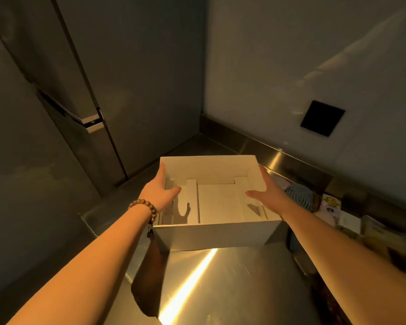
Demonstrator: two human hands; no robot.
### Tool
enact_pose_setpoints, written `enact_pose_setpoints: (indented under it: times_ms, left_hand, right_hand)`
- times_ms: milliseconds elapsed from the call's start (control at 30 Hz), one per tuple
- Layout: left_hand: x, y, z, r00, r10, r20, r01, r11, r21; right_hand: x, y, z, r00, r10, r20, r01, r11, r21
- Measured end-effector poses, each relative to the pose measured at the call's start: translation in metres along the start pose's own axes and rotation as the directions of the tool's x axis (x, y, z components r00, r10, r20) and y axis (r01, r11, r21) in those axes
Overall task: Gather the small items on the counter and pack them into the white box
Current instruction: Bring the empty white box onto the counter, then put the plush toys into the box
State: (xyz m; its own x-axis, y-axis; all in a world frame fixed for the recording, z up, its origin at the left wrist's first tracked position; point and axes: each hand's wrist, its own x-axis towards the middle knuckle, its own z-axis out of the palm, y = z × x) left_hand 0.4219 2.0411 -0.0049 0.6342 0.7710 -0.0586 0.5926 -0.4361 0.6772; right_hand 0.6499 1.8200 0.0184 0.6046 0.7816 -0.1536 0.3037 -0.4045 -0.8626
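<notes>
Counter [232, 277]: stainless steel surface, nearest the viewer at 6 o'clock; a bright streak of reflected light runs across it diagonally below the box.
Left forearm: enters from 7 o'clock; a wooden bead bracelet [148, 208] sits on the wrist, with a dark tassel hanging beneath it.
Right forearm: enters from 4 o'clock.
White box [216, 235]: at frame centre, top open, held between both hands above the counter; whether its base touches the counter cannot be told.
Box interior: white cardboard inserts [218, 200] divide the floor into sections; no items visible inside.
Left hand [161, 187]: grips the left wall of the box at 9 o'clock from it, thumb hooked inside over the rim, fingers along the outside.
Right hand [266, 192]: grips the right wall at 3 o'clock from the box, thumb inside, fingers outside.
Small items [333, 207]: clustered on the counter at 3 o'clock, just beside the right forearm; a blue-grey ribbed round piece [299, 195] and several small packets, details blurred.
Refrigerator [85, 90]: grey, tall, at 10 o'clock beyond the counter.
Wall [291, 66]: pale, at 1 o'clock, carrying a black square plate [322, 118].
</notes>
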Motion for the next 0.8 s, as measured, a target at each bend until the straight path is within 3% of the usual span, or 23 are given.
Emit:
enact_pose_setpoints:
  times_ms: [200, 300, 400, 567, 667, 800]
  left_hand:
    - [-0.018, 0.011, -0.018, 0.998, 0.056, 0.029, -0.06, 0.982, 0.179]
    - [-0.036, 0.03, -0.026, 0.98, 0.193, -0.047, -0.179, 0.96, 0.217]
    - [-0.052, 0.06, -0.019, 0.934, 0.351, -0.071, -0.327, 0.916, 0.233]
    - [-0.067, 0.112, 0.02, 0.87, 0.49, 0.051, -0.49, 0.851, 0.187]
    - [-0.078, 0.141, 0.052, 0.807, 0.573, 0.143, -0.59, 0.795, 0.144]
    - [-0.099, 0.173, 0.093, 0.697, 0.688, 0.199, -0.711, 0.7, 0.068]
  right_hand:
    - [-0.028, -0.008, -0.002, 0.998, 0.067, 0.005, -0.067, 0.997, -0.042]
    - [-0.052, -0.013, -0.002, 0.998, 0.057, -0.041, -0.059, 0.997, -0.055]
    - [-0.071, -0.014, -0.001, 0.984, 0.058, -0.167, -0.071, 0.995, -0.074]
    - [-0.107, -0.002, -0.009, 0.961, 0.035, -0.274, -0.063, 0.994, -0.093]
    - [-0.135, 0.02, -0.023, 0.933, 0.091, -0.347, -0.141, 0.982, -0.122]
    - [-0.177, 0.048, -0.047, 0.911, 0.107, -0.399, -0.111, 0.994, 0.013]
